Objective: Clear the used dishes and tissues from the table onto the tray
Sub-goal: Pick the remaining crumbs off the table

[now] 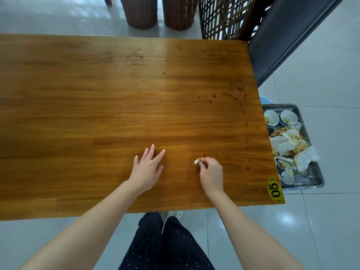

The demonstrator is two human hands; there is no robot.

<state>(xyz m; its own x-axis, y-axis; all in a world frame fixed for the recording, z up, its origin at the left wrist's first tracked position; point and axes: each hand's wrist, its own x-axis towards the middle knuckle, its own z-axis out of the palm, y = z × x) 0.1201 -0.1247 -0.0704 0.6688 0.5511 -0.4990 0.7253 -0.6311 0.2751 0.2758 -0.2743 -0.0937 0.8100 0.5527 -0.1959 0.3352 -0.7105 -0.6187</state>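
My right hand (211,172) pinches a small stained wad of tissue (198,161) against the wooden table (97,114) near its front right. My left hand (148,168) rests flat on the tabletop beside it, fingers spread, holding nothing. A metal tray (313,178) sits low beyond the table's right edge, partly hidden by it. It holds several white bowls (288,116) and a heap of crumpled, stained tissues (292,145).
Sauce stains and crumbs (233,94) dot the right part of the tabletop. A yellow "05" sticker (275,190) marks the front right corner. Two wicker stools (140,12) and a lattice chair (224,16) stand behind the table; a grey panel (282,36) stands at right.
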